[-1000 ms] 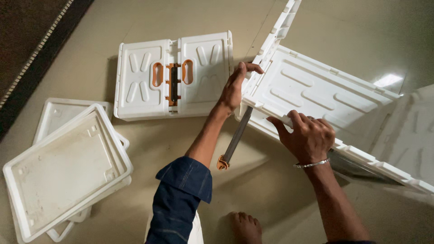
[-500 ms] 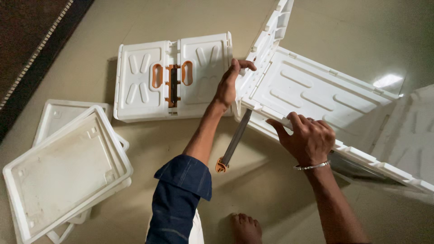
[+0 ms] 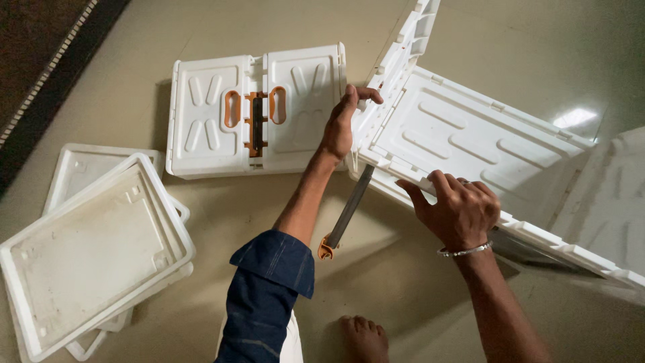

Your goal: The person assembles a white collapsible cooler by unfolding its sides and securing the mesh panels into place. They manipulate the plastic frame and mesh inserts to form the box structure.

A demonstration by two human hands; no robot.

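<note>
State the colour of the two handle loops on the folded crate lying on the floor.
Orange, on the white folded crate; clearest in the head view.

My big white panel (image 3: 470,144) runs off the frame's right edge; my left hand (image 3: 339,124) hides its corner.

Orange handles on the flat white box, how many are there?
2. One handle sits left of the middle latch on the folded box, the other handle right of it. An orange-tipped rod hangs nearby; others may be hidden.
</note>
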